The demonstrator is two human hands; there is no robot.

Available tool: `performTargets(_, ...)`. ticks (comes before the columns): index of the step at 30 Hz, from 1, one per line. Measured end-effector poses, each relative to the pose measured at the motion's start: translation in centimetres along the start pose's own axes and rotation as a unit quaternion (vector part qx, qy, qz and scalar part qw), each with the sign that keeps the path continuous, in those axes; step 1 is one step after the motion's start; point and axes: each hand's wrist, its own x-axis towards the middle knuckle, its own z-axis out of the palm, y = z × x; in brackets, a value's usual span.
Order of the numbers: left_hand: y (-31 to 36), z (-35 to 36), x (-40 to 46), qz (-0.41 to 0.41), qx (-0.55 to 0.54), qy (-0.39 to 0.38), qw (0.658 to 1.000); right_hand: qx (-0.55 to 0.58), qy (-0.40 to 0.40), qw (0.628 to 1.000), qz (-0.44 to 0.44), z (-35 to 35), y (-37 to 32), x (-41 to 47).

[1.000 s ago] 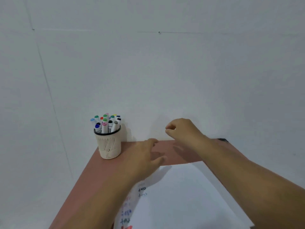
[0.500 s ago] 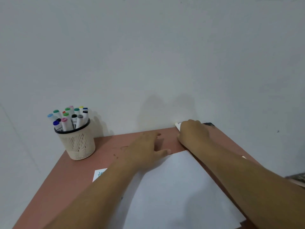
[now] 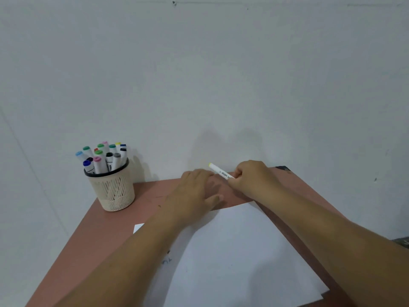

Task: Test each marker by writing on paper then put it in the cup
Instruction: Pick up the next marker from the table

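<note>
One white marker (image 3: 221, 172) with a yellow cap lay pinched in the grip of the right hand (image 3: 254, 177), just right of the frame's centre. It tilted up and to the left, its capped end free in front of the wall (image 3: 199, 74), its other end hidden inside the closed fingers. The left hand (image 3: 194, 191) sat just beside it, to the left, palm down with its fingers spread loosely and holding nothing, over the far edge of the paper (image 3: 239, 251). Whether the palm actually touched the sheet could not be told.

That white sheet covered most of the lower centre of the frame, and faint handwriting showed near its left edge beside the left forearm. A second sheet's corner (image 3: 138, 228) peeked out at the left, under that forearm.

At centre left stood the cup (image 3: 114, 191), a cream mesh holder with a dark rim, upright near the back left corner of the reddish-brown counter (image 3: 88, 240) and well apart from both hands. Many capped markers (image 3: 101, 159) stood inside it, caps up, in blue, green, pink, yellow, black and grey.
</note>
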Motion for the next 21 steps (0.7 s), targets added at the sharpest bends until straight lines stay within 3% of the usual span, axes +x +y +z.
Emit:
performTargets(4, 0.1, -3.5, -0.7, 0.085, 0.054, 0.132, 0.986, 0.133, -0.043, 0.989, -0.044, -2.4, -1.1, -3.2)
performTargets(7, 0.5, -6.9, -1.4, 0.128, 0.085, 0.150, 0.977, 0.190, -0.065, 0.978, -0.054, -4.0, -2.4, -5.9)
performTargets(15, 1.9, -11.7, -7.8, 0.029, -0.027, 0.080, 0.996, 0.273, -0.122, 0.952, -0.067, -5.9, -4.7, -10.8)
performTargets(18, 2.1, -12.4, -9.8, -0.013, -0.090, 0.097, 0.991, 0.316, -0.156, 0.933, -0.065, -6.2, -5.2, -12.2)
performTargets(21, 2.6, -12.1, -11.3, -0.036, -0.175, 0.179, 0.967, 0.351, -0.170, 0.920, -0.044, -5.8, -5.6, -12.8)
